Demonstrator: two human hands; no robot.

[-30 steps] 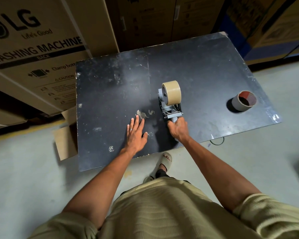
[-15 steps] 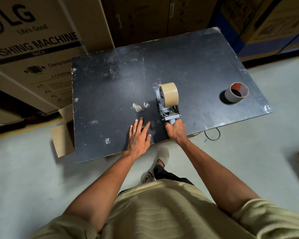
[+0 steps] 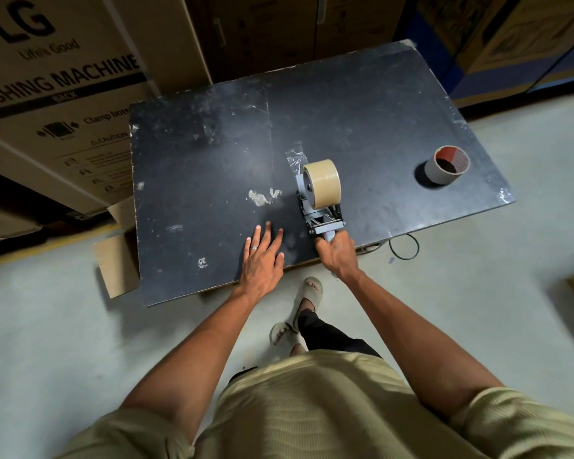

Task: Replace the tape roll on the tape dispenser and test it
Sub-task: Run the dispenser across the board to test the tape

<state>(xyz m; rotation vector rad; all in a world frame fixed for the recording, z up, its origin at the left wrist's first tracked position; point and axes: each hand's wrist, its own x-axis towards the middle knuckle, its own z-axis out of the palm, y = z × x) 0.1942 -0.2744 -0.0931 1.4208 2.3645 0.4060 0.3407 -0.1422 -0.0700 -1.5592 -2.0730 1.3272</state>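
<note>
A grey metal tape dispenser (image 3: 315, 217) rests on the black table (image 3: 362, 120) with a full tan tape roll (image 3: 322, 183) mounted on it. My right hand (image 3: 337, 255) is closed around its handle at the table's near edge. A strip of clear tape (image 3: 295, 157) lies stuck on the table just beyond the roll. My left hand (image 3: 261, 256) lies flat on the tabletop, fingers spread, left of the dispenser. A nearly empty roll with a red-lined core (image 3: 446, 168) stands at the right of the table.
Large cardboard boxes (image 3: 57, 94) stand against the table's left and far sides. A cardboard flap (image 3: 116, 263) sticks out by the near left corner. A dark cable (image 3: 406, 248) loops on the floor under the right edge. My feet (image 3: 307, 293) are near the table.
My right hand has drawn the dispenser toward me along the table, leaving a strip of tape behind it. My left hand has stayed flat beside it.
</note>
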